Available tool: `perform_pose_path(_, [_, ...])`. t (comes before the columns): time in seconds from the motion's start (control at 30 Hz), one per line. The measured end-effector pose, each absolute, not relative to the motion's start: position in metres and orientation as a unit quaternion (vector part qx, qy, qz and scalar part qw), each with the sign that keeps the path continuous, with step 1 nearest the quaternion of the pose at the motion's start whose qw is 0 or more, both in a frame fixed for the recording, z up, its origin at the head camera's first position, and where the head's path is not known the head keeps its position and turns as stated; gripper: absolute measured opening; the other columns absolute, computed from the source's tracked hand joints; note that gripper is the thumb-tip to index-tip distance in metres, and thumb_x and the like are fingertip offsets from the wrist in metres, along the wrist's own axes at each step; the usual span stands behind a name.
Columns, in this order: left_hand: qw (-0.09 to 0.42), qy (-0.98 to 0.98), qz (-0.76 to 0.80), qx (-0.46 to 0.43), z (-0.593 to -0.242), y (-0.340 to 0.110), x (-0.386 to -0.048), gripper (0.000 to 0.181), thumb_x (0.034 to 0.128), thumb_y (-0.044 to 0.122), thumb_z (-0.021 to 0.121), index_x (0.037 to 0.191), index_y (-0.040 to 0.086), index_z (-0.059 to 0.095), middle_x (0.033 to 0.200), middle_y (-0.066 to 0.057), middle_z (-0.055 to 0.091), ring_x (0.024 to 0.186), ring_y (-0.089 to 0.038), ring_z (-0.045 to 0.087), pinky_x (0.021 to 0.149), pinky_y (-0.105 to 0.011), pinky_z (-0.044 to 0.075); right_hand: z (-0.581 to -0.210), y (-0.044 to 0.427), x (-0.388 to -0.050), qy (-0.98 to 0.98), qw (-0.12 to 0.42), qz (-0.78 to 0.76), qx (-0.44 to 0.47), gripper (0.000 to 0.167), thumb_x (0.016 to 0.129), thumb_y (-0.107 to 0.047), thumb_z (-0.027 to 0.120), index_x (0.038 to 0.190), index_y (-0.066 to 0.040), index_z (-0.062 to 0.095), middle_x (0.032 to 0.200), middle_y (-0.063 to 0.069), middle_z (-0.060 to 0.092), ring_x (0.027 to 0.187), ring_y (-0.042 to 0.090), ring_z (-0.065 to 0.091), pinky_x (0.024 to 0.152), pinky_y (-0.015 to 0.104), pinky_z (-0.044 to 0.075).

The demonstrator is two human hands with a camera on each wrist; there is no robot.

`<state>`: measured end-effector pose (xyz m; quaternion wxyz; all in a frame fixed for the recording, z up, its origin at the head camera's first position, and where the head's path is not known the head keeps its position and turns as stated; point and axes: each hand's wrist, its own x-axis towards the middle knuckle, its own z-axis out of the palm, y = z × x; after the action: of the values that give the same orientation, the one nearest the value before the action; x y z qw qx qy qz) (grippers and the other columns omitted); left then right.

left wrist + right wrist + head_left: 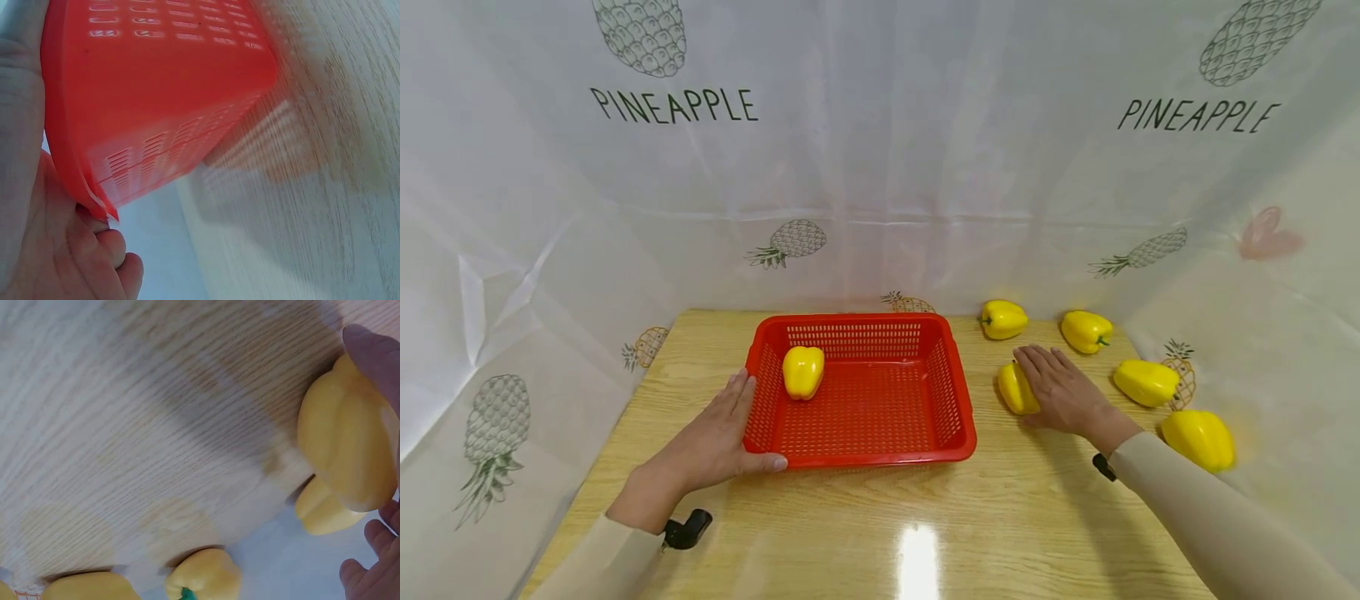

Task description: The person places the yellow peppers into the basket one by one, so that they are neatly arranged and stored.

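Yellow pepper under the right hand (1063,392): call it the worked pepper (1013,390), on the right part of the bench (820,533), near the right wall of the red basket (861,459), not touching it. Right hand is spread over it, fingers toward the far end, thumb by the near end. Can't tell whether the grip is closed; the palm side is partly out of the right wrist view.

Basket sits mid-bench, upright, slotted walls. One pepper inside, the basket pepper (803,372), lying in the left part. Left hand (711,437) holds the basket at its near left corner: thumb over the front rim, fingers along the left side, some fingertips curled under the rim in the left wrist view.

Four more peppers, loose on the bench around the right hand: back pepper (1004,319) just beyond the worked one; stem pepper (1086,331) right of that, green stem showing; side pepper (1146,382) further right; near pepper (1199,440) closest to the right sleeve (1217,517).

Black device (688,528) on the left wrist. White sheet (865,158) printed with pineapples hangs behind and along both sides.
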<state>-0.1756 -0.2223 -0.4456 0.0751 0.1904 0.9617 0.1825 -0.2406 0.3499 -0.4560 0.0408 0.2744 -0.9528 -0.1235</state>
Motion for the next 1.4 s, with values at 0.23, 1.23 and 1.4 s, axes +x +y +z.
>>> perform_pose_path(0.23, [0.076, 0.962, 0.183, 0.189, -0.444, -0.221, -0.176, 0.144, 0.0771, 0.091, 0.063, 0.164, -0.012, 0.012, 0.173, -0.032, 0.007, 0.159, -0.053, 0.015, 0.125, -0.066, 0.027, -0.459, 0.35, -0.247, -0.95, 0.032, -0.138, 0.279, 0.117, 0.079, -0.057, 0.088, 0.158, 0.009, 0.034, 0.159, 0.028, 0.044, 0.147, 0.047, 0.044, 0.124, 0.063, 0.032])
perform_pose_path(1.23, [0.078, 0.962, 0.179, 0.19, -0.446, -0.223, -0.176, 0.146, 0.0758, 0.094, 0.059, 0.163, -0.013, 0.012, 0.173, -0.032, 0.007, 0.159, -0.053, 0.013, 0.126, -0.065, 0.025, -0.454, 0.336, -0.257, -0.936, 0.142, -0.165, 0.277, 0.104, 0.077, -0.063, 0.086, 0.139, 0.011, 0.049, 0.129, 0.027, 0.061, 0.118, 0.044, 0.06, 0.103, 0.056, 0.053])
perform_pose_path(1.4, [0.072, 0.965, 0.162, 0.194, -0.443, -0.221, -0.177, 0.144, 0.0761, 0.09, 0.065, 0.162, -0.015, 0.016, 0.172, -0.034, 0.011, 0.159, -0.053, 0.016, 0.126, -0.065, 0.024, -0.452, 0.333, -0.259, -0.936, 0.149, -0.157, 0.279, 0.104, 0.075, -0.062, 0.088, 0.138, 0.01, 0.047, 0.126, 0.027, 0.061, 0.116, 0.044, 0.06, 0.103, 0.056, 0.053])
